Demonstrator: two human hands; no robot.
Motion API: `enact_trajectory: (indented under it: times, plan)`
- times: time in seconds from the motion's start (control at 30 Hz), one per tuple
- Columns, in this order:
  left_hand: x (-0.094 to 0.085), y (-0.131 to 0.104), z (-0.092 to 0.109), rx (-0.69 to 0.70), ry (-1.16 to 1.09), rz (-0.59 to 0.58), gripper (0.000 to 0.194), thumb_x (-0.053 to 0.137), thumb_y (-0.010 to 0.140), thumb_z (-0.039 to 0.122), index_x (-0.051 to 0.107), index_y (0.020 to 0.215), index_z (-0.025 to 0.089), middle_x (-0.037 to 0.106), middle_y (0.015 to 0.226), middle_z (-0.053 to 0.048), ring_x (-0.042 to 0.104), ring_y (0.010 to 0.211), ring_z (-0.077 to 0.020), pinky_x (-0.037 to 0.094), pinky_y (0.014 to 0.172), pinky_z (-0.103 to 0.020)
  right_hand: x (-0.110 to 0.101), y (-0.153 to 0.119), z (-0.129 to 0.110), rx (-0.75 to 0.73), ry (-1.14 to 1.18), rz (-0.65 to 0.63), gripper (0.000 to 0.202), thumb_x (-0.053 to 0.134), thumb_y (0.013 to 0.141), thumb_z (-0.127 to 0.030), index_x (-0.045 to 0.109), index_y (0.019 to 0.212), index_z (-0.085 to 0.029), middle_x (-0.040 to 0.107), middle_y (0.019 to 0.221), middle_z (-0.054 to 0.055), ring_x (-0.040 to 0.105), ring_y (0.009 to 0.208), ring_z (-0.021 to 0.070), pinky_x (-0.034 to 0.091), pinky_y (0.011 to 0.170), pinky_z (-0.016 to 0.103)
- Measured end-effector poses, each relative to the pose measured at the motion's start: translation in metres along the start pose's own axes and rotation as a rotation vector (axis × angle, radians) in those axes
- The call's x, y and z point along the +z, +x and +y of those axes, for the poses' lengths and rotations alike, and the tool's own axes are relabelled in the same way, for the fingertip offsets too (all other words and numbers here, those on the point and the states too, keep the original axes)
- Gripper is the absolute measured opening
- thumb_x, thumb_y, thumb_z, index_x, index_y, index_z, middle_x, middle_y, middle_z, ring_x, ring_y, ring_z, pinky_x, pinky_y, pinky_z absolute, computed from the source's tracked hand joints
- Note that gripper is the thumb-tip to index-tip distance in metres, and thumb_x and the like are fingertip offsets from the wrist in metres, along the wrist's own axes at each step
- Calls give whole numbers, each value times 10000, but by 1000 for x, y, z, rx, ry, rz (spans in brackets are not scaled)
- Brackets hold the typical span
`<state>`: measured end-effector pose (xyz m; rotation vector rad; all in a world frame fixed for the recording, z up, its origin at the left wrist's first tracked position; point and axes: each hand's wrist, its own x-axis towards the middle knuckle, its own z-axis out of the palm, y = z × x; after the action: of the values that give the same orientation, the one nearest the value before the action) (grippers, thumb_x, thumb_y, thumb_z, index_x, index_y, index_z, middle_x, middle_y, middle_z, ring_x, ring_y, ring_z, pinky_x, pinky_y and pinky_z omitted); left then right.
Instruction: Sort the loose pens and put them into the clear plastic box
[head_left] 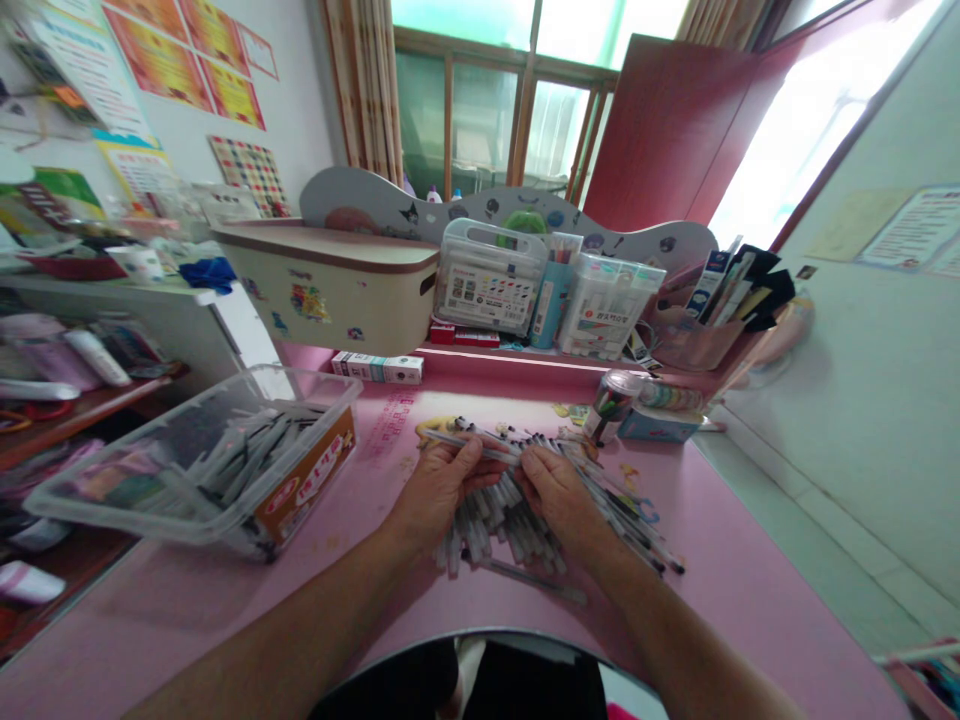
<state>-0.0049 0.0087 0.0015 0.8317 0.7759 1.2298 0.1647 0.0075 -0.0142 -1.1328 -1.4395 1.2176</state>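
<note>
In the head view my left hand (439, 480) pinches a slim translucent pen (491, 448) between thumb and fingers, its left end sticking out past the thumb. My right hand (559, 490) is closed at the pen's right end, thumb pressed on top. Both hands are close together over a heap of similar pens (487, 520) with clear barrels and dark tips. More pens (622, 510) fan out to the right of my right hand. One pen (532, 580) lies apart at the near edge of the heap. The fingers partly hide the held pen.
A clear plastic bin (187, 520) with many pens stands at the left on the pink desk (360, 590). Behind are a lidded cream box (337, 300), marker cases (491, 280) and a pen holder (694, 335). A jar (611, 405) stands back right.
</note>
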Motion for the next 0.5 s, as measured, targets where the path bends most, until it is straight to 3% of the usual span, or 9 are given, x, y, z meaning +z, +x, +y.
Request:
enact_trajectory:
  times: [0.27,0.37,0.5]
  plan:
    - [-2,2,0,36,-6,71,350,798,746,465,738,846,135,770,883,-88,724,759,-163,576,696,-240,4,-2,-1,-18,91,44,228,681,827,-393,521,864,-235,385,582,-91,324,487,96,239,445,222]
    - [-3,3,1,56,-10,105,371,806,728,479,734,844,134,766,861,-79,714,746,-160,569,684,-241,5,-3,-8,80,307,2,269,697,752,-320,462,858,-243,378,566,-116,255,421,64,178,389,197]
    - [-3,1,4,95,56,112,395,782,740,520,736,837,139,757,837,-77,700,739,-173,561,681,-264,3,-3,-16,292,602,-109,342,663,603,-226,470,885,-232,542,647,-82,304,398,42,135,357,158]
